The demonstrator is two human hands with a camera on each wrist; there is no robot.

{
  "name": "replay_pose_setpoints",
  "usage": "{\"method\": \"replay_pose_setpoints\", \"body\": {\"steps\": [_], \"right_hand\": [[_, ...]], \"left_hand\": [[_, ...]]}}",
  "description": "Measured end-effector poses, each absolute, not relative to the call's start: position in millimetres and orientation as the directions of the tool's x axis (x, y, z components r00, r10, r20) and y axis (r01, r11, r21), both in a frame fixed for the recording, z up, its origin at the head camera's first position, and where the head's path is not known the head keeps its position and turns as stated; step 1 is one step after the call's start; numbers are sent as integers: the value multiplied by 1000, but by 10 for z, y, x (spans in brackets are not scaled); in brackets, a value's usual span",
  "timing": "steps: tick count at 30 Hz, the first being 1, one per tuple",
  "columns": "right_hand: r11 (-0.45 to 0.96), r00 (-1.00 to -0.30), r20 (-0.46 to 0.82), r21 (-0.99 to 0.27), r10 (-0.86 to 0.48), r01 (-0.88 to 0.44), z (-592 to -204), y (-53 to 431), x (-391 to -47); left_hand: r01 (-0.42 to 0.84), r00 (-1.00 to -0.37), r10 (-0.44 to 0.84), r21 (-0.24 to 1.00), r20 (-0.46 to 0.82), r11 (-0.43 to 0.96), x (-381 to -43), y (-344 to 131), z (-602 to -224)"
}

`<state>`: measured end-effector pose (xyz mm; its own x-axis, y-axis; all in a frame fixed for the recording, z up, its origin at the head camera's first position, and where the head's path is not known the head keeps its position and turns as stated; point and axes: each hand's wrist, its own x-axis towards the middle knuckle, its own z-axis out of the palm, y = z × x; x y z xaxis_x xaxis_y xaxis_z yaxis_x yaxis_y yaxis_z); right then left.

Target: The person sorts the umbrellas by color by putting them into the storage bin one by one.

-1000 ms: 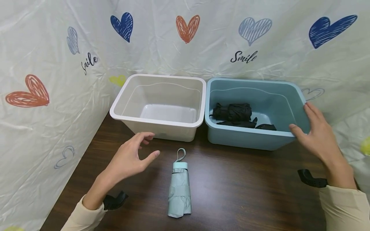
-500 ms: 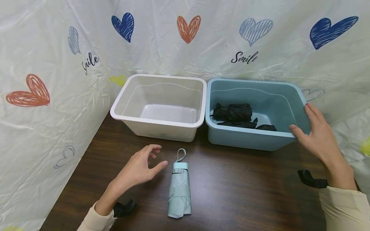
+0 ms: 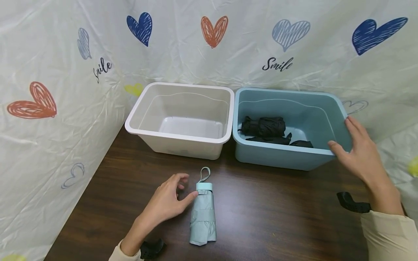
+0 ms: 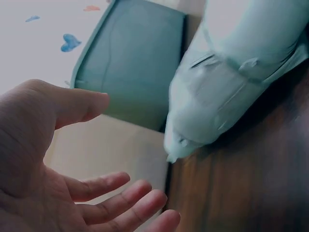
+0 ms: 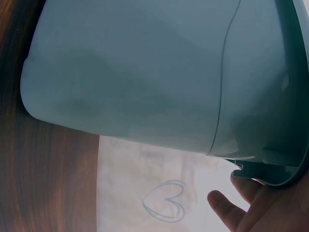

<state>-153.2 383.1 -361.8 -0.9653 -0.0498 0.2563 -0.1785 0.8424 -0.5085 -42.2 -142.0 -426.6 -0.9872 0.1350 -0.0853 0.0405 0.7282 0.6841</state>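
A folded pale mint umbrella [image 3: 203,219] lies on the dark wood table, its handle and wrist loop pointing toward the bins. My left hand [image 3: 166,201] is just left of its handle end, fingers loosely bent and apart; the thumb tip overlaps the umbrella's edge in the head view. The left wrist view shows a gap between the hand [image 4: 63,164] and the umbrella [image 4: 231,82]. At the blue bin's [image 3: 274,156] front right corner, my right hand [image 3: 362,156] holds the rim, thumb over the front and fingers along the outer side. Several black folded umbrellas [image 3: 263,127] lie inside.
A whitish bin [image 3: 183,146] stands left of the blue one, rims close together, with its bare floor showing. Behind both bins and along the left side hangs a white sheet [image 3: 176,43] printed with hearts. Brown tabletop [image 3: 261,217] extends in front.
My left hand has moved right and toward me, from in front of the whitish bin to beside the mint umbrella's handle. The right hand stays on the blue bin's corner.
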Motion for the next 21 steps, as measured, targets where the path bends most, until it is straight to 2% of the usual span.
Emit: {"method": "replay_pose_setpoints", "body": {"steps": [14,21], "right_hand": [[840,-965,254,-510,-59,-186,-3614,3842,-1534],[836,-967,241,-514,-78,-195,-3629,3863,-1493]], "left_hand": [[-60,-974,101,663,-202,746,-291,-1153,-4499],[-60,-978,82,637,-191,768,-166,-979,-4597]]}}
